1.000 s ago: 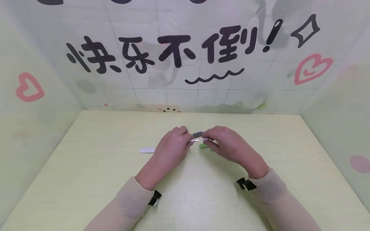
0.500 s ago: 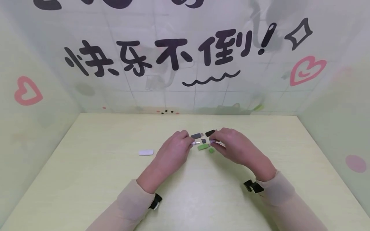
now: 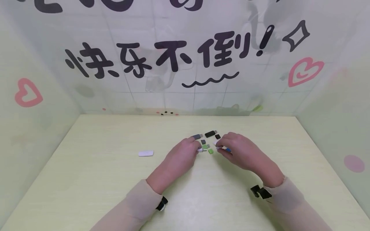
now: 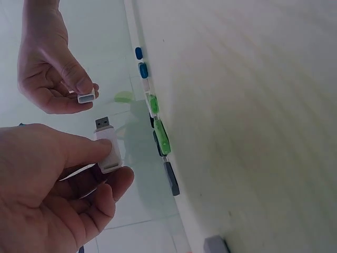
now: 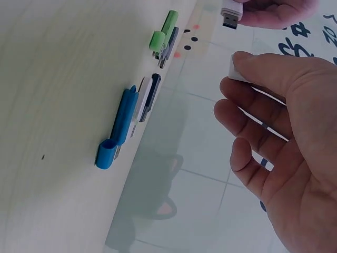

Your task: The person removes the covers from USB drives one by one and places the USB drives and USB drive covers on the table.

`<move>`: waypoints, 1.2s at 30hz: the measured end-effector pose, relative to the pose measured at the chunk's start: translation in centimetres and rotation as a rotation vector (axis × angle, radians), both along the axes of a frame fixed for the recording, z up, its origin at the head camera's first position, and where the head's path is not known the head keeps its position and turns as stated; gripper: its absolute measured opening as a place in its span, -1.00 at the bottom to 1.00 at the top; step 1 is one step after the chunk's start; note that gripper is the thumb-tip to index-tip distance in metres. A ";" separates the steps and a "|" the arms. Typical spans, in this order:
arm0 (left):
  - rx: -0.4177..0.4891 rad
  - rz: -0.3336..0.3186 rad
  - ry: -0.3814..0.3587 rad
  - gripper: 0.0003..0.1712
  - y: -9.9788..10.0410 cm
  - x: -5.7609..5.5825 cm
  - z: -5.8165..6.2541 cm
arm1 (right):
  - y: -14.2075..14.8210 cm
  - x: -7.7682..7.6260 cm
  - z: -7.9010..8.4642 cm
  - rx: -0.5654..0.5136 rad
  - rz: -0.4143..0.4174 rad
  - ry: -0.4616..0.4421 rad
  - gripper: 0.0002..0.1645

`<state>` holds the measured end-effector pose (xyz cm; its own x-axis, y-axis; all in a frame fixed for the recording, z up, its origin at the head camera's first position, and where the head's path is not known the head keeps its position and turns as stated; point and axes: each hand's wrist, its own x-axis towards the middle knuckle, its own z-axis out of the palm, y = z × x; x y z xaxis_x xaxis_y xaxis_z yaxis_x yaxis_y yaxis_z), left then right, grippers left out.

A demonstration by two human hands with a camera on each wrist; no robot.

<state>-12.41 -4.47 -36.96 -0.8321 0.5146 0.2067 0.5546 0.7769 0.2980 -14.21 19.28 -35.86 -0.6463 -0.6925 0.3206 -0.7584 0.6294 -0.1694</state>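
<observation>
My left hand (image 3: 180, 157) pinches a white USB flash drive (image 4: 108, 155) between thumb and fingers, its metal plug bare and pointing toward the other hand. In my right hand (image 3: 241, 152), thumb and forefinger pinch a small white cap (image 4: 87, 98), its hollow end facing the plug. Cap and drive are apart. Beyond and below the hands lie a green flash drive (image 5: 170, 23) with its green cap (image 3: 210, 151), a grey drive (image 3: 197, 136) with a grey cap (image 3: 203, 141), and a black drive (image 3: 210, 133) beside a black cap (image 3: 217, 136).
Near the right hand lie a blue drive (image 5: 125, 116), its blue cap (image 5: 106, 154) and a white drive (image 5: 142, 97), mostly hidden in the head view. Another whitish drive (image 3: 145, 153) lies alone to the left. Printed walls enclose the pale table (image 3: 95, 186).
Both hands have moved right and slightly nearer to me, and the gap between white cap and drive has widened. More of the loose drives and caps now show between the hands.
</observation>
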 end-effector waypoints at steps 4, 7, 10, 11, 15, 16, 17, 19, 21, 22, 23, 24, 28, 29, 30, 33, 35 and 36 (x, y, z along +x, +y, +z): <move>-0.007 0.012 -0.066 -0.92 0.7 -0.1 -0.3 | 0.4 0.2 -0.1 0.004 0.003 0.004 -0.85; -0.020 0.029 -0.117 -0.93 1.2 -0.2 -0.5 | 0.6 0.3 -0.1 0.001 0.006 0.002 -0.86; -0.024 0.046 -0.166 -0.90 1.7 -0.2 -0.7 | 0.7 0.5 0.0 0.002 0.005 0.001 -0.88; -0.025 0.051 -0.179 -0.90 1.9 -0.3 -0.7 | 0.7 0.6 0.0 0.004 0.004 -0.001 -0.88; -0.018 0.062 -0.222 -0.89 2.6 -0.5 -0.9 | 0.9 0.8 -0.1 0.013 -0.008 -0.013 -0.89; -0.021 0.061 -0.225 -0.89 2.8 -0.6 -0.9 | 1.0 0.8 -0.1 0.016 -0.010 -0.016 -0.89; -0.023 0.061 -0.232 -0.90 3.0 -0.6 -1.0 | 1.0 0.9 -0.1 0.018 -0.012 -0.019 -0.89; -0.031 0.062 -0.244 -0.90 3.3 -0.8 -1.0 | 1.1 0.9 -0.2 0.022 -0.011 -0.023 -0.89; -0.047 0.063 -0.253 -0.91 3.6 -1.0 -1.1 | 1.1 1.0 -0.1 0.025 -0.009 -0.027 -0.89; -0.052 0.069 -0.268 -0.92 3.8 -1.0 -1.2 | 1.2 1.1 -0.1 0.027 -0.009 -0.030 -0.89; -0.056 0.073 -0.281 -0.93 3.9 -1.1 -1.2 | 1.2 1.1 -0.1 0.029 -0.010 -0.033 -0.89; -0.061 0.076 -0.289 -0.93 4.1 -1.2 -1.2 | 1.2 1.1 0.0 0.032 -0.010 -0.035 -0.89; -0.071 0.081 -0.310 -0.96 4.4 -1.3 -1.4 | 1.4 1.3 0.0 0.043 -0.018 -0.046 -0.88; -0.070 0.078 -0.308 -0.96 4.5 -1.3 -1.4 | 1.4 1.3 0.0 0.045 -0.018 -0.047 -0.88; -0.072 0.077 -0.308 -0.96 4.5 -1.4 -1.4 | 1.4 1.3 0.0 0.046 -0.018 -0.048 -0.88; -0.068 0.076 -0.318 -0.94 4.7 -1.5 -1.4 | 1.5 1.3 -0.1 0.046 -0.015 -0.050 -0.88; -0.067 0.077 -0.326 -0.93 4.7 -1.5 -1.4 | 1.6 1.2 -0.2 0.046 -0.011 -0.052 -0.88; -0.071 0.078 -0.328 -0.92 4.8 -1.6 -1.3 | 1.6 1.2 -0.2 0.047 -0.010 -0.053 -0.88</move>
<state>-13.98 0.29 -38.31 -0.8858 0.4502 -0.1128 0.3759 0.8385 0.3945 -12.97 20.89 -36.04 -0.6684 -0.6993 0.2533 -0.7428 0.6451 -0.1794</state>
